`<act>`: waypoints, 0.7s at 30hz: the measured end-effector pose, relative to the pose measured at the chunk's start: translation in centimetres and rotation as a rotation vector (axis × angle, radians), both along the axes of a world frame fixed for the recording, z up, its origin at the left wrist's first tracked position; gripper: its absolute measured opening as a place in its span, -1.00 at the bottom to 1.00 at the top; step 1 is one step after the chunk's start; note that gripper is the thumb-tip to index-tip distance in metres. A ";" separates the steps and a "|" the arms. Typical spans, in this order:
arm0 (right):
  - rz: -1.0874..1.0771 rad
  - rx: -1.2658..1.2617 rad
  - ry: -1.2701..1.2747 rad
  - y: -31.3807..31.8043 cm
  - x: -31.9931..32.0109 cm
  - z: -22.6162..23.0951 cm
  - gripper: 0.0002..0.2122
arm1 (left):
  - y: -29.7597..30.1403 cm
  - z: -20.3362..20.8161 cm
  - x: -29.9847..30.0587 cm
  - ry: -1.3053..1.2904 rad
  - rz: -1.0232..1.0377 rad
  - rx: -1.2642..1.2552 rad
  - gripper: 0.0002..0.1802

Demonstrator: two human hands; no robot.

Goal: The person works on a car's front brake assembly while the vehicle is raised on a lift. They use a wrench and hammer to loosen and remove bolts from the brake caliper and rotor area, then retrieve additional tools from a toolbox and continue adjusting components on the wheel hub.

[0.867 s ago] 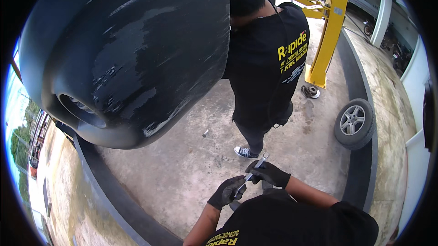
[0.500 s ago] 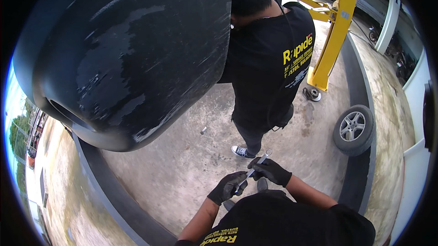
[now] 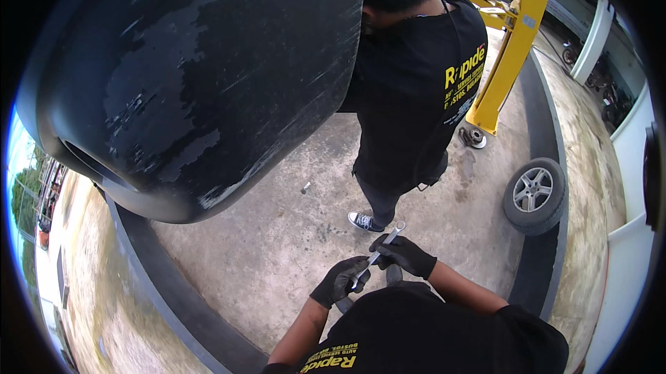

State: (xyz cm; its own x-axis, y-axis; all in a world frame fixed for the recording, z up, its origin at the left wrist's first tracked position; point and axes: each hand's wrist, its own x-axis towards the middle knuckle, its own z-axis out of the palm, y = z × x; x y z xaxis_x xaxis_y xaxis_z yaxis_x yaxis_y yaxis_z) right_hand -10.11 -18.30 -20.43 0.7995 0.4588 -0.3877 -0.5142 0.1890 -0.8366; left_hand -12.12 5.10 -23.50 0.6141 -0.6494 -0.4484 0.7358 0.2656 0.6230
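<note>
A silver combination wrench (image 3: 375, 257) slants between my two black-gloved hands, its ring end up and to the right. My left hand (image 3: 341, 281) is closed around the lower part of the wrench. Higher on the shank, my right hand (image 3: 406, 256) grips it with the fingers bent, leaving the ring end uncovered. Both hands are low in front of my body, above the concrete floor.
A raised car's dark, scraped bumper (image 3: 208, 97) fills the upper left. A co-worker in a black shirt (image 3: 416, 76) stands ahead, beside it. At right are a yellow lift post (image 3: 510, 62), a wheel (image 3: 534, 194) and a metal hub part (image 3: 473, 138). A small bolt-like piece (image 3: 305, 187) lies on the floor.
My hands and the wrench have shifted slightly left and up in view, still together. The co-worker appears a little further right, the bumper a little higher.
</note>
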 end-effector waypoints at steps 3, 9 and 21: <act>0.010 0.006 -0.002 0.3 -0.3 0.0 -0.77 | 0.3 -0.4 -0.4 0.017 0.018 0.007 -0.67; 0.004 0.001 -0.019 0.6 -1.2 -0.5 -0.75 | 0.6 -0.8 -1.0 0.035 0.013 -0.009 -0.67; -0.017 -0.018 0.019 0.5 -2.1 -0.6 -0.71 | 0.1 1.0 -2.2 -0.048 0.011 0.068 -0.68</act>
